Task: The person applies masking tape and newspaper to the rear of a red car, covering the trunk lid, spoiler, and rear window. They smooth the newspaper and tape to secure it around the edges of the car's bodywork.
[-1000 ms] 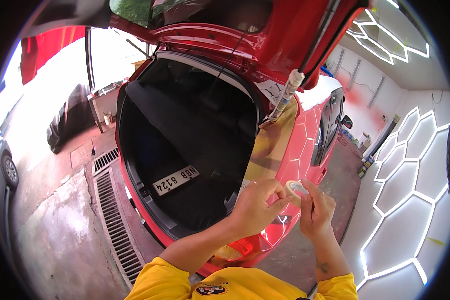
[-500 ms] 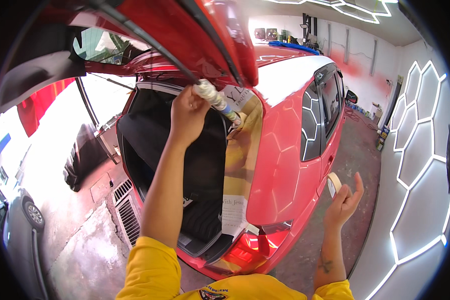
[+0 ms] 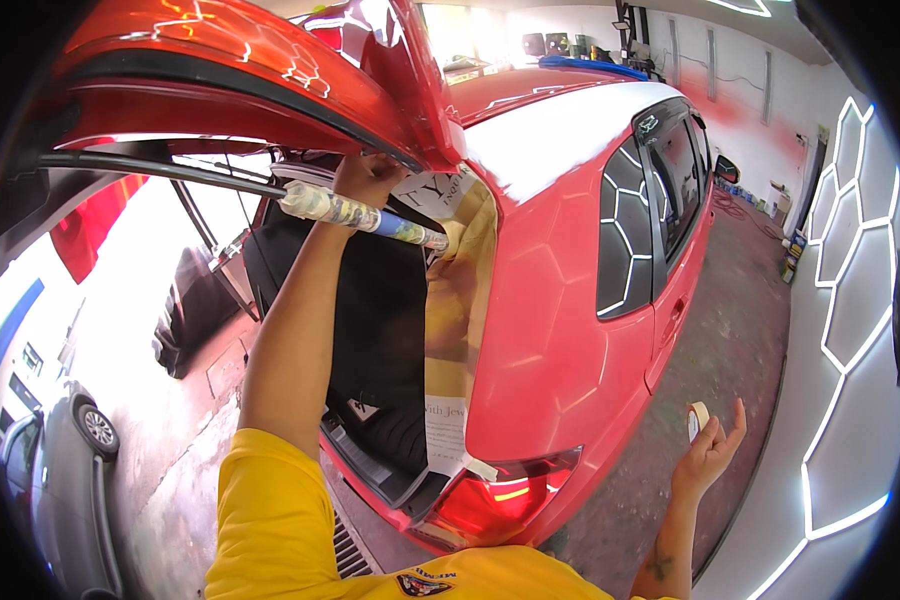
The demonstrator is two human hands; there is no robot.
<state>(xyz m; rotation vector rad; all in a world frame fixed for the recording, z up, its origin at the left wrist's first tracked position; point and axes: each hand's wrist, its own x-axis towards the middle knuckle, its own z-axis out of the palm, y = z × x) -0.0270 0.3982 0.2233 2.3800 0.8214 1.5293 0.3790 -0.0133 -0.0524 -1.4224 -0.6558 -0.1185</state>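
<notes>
1 tape roll (image 3: 702, 413) (in right hand (image 3: 706, 462))

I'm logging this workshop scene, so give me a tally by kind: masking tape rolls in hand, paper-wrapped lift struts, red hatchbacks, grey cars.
Masking tape roll, in the right hand: 1
Paper-wrapped lift strut: 1
Red hatchback: 1
Grey car: 1
Total: 4
</notes>
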